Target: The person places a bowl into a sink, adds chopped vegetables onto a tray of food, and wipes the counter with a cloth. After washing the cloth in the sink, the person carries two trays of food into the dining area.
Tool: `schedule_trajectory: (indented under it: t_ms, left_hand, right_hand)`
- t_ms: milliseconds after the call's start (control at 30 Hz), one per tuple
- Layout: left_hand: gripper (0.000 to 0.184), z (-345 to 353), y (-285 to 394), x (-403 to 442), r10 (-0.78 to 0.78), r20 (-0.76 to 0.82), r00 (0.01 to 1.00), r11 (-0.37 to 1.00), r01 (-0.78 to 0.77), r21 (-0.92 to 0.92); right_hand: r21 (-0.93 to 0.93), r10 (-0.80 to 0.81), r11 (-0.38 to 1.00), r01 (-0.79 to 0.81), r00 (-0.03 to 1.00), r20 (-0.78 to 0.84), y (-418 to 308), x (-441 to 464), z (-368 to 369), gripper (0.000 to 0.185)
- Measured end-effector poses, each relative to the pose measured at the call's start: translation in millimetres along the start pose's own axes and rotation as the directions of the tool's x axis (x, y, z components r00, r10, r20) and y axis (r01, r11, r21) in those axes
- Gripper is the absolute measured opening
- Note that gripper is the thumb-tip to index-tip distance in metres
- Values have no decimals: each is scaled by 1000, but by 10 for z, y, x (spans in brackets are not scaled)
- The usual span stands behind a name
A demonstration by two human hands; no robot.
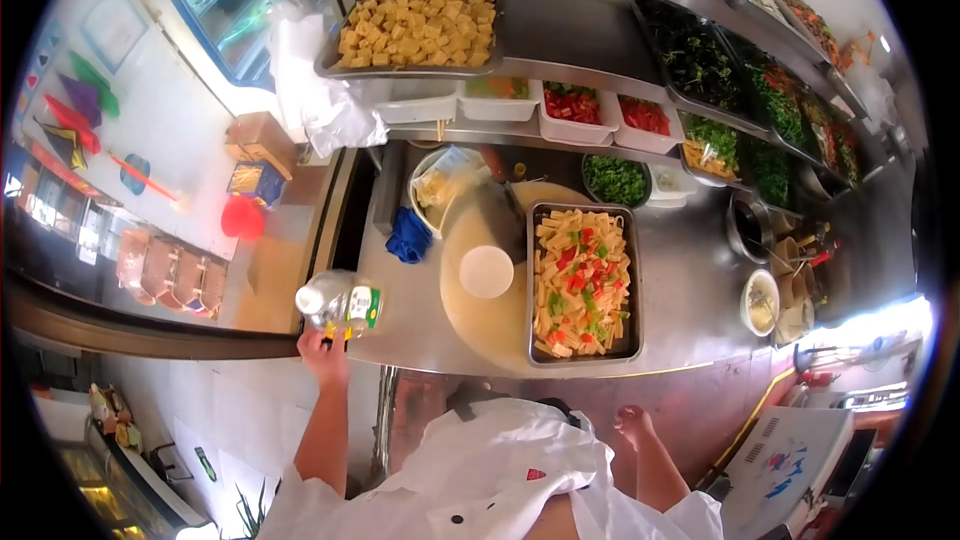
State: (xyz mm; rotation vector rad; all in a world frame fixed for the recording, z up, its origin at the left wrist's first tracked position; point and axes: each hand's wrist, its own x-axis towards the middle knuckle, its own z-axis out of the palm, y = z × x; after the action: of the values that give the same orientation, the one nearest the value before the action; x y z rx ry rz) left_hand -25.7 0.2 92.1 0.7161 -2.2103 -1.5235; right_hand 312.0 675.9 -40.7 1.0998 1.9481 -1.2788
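At the left end of the steel counter, my left hand (325, 356) is closed around the side of a clear plastic bottle (345, 304) with a white cap and a green-and-white label. Whether the bottle is resting on the counter I cannot tell. My right hand (632, 423) hangs in front of the counter with its fingers curled in, and nothing shows in it. Ahead of me a steel tray (637, 285) of pale strips with red and green pepper pieces sits partly over a round board (465, 325). On the board are a white round dish (486, 271) and a cleaver (500, 212).
A blue cloth (408, 236) and a white tub (424, 225) stand left of the board. Behind, shelves carry a tray of tofu cubes (420, 20), white bins of chopped peppers (572, 112) and trays of greens (695, 65). Seasoning pots (750, 225) are at the right.
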Motion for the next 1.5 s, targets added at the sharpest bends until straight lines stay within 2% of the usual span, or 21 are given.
schedule_trajectory:
  t_ms: [67, 167, 300, 333, 400, 433, 467, 533, 567, 600, 667, 733, 800, 900, 967, 1033, 1167, 1233, 1367, 1400, 1500]
  left_hand:
    - [35, -105, 73, -77, 9, 4, 1000, 987, -9, 158]
    - [35, -60, 163, -179, -29, -26, 999, 989, 33, 146]
    - [43, 35, 172, -274, -101, 95, 990, 983, 114, -145]
    - [46, 148, 298, -402, -106, 19, 994, 956, 108, -272]
    - [46, 227, -9, -567, -237, -10, 971, 963, 236, 133]
    - [46, 280, -126, -605, -287, -47, 957, 899, 286, 332]
    - [43, 401, -123, -649, -299, 140, 944, 944, 272, 186]
    - [39, 657, -96, -810, -224, 487, 844, 943, 314, -110]
    - [39, 834, -163, -653, -112, 501, 858, 993, 82, 81]
    - [40, 1081, -193, -422, -6, 536, 844, 952, -159, 261]
    - [48, 1625, 58, -37, 439, 413, 798, 723, -587, 365]
    - [58, 2094, 324, 374, 427, 383, 819, 779, -549, 305]
    - [57, 2449, 325, 619, 500, 365, 785, 674, -618, 406]
    - [59, 2662, 260, 780, 156, 469, 869, 654, -447, 610]
    - [51, 2724, 161, 850, 175, 504, 846, 622, -492, 609]
    - [41, 2758, -155, 943, 318, 459, 830, 642, -544, 540]
    - [32, 2424, -307, 738, 286, 443, 850, 839, -445, 312]
    - [31, 2101, 141, 334, 66, 447, 892, 950, -193, 245]
    - [39, 1542, 616, -197, -14, 363, 932, 999, 28, -33]
    - [50, 1360, 680, -229, -21, 468, 884, 980, 110, -164]
    - [60, 979, 1482, -757, -16, 325, 946, 978, 82, -193]
  right_hand:
    - [64, -65, 996, 63, 998, 20, 10, 13, 31, 26]
    - [178, -174, 970, 167, 984, 24, 700, 320, 128, 25]
    - [82, -145, 986, 143, 989, 19, 872, 139, 221, 26]
    - [-19, -92, 995, 93, 995, 44, 800, -33, 212, 26]
    - [-152, 1, 988, 14, 995, 99, 267, -554, 189, 26]
    - [-122, 36, 992, -23, 994, 104, 174, -728, 194, 26]
    - [180, -53, 982, 54, 999, -14, 1095, -287, 332, 22]
    - [391, 225, 902, -183, 972, -63, 612, -756, 375, 19]
    - [503, 357, 821, -269, 930, -85, 184, -1091, 391, 17]
    - [463, 353, 843, -273, 931, -92, 36, -1263, 390, 16]
    - [382, 342, 881, -278, 933, -110, -178, -1548, 401, 15]
    - [361, 352, 892, -271, 919, -179, -238, -1718, 457, 16]
    - [389, 356, 884, -257, 912, -206, -148, -1764, 470, 18]
    - [486, 380, 839, -243, 902, -205, 172, -1876, 578, 20]
    - [520, 413, 819, -241, 878, -244, 87, -2032, 631, 23]
    - [539, 431, 804, -251, 871, -237, 140, -2136, 720, 25]
    - [483, 417, 833, -271, 881, -225, 505, -2177, 849, 29]
    - [404, 398, 864, -302, 900, -178, 561, -2194, 777, 25]
    - [397, 355, 879, -265, 919, -172, 1431, -1815, 839, 21]
    - [371, 337, 892, -258, 926, -168, 1502, -1745, 769, 20]
    - [342, 283, 915, -213, 944, -169, 1705, -1481, 515, 20]
